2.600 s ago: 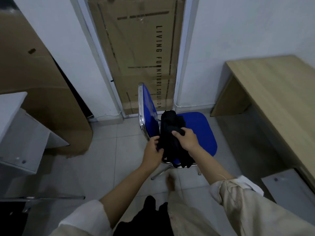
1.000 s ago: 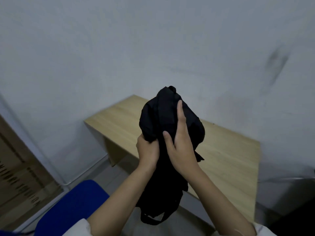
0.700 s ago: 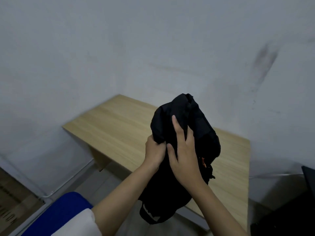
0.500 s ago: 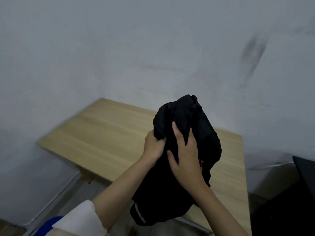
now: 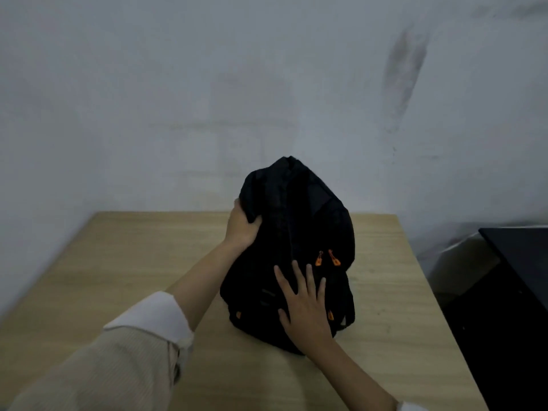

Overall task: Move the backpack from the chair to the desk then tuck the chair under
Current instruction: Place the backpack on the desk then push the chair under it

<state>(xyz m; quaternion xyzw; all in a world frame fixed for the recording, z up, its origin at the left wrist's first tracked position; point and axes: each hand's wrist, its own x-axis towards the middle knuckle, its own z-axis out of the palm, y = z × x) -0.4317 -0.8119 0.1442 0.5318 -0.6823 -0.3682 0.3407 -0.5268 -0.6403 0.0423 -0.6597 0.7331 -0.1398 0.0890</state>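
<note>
The black backpack (image 5: pixel 293 232) with orange zipper pulls rests upright on the light wooden desk (image 5: pixel 118 268), near its middle. My left hand (image 5: pixel 241 226) grips the fabric at the backpack's upper left side. My right hand (image 5: pixel 304 307) lies flat with fingers spread against the lower front of the backpack. The chair is out of view.
A grey-white wall (image 5: pixel 178 99) rises right behind the desk's far edge. A black piece of furniture (image 5: pixel 516 292) stands just past the desk's right edge. Bare desk surface lies to the left and right of the backpack.
The backpack went from held in the air in front of the desk to resting on the desktop. My right hand slid down to its lower front and opened flat.
</note>
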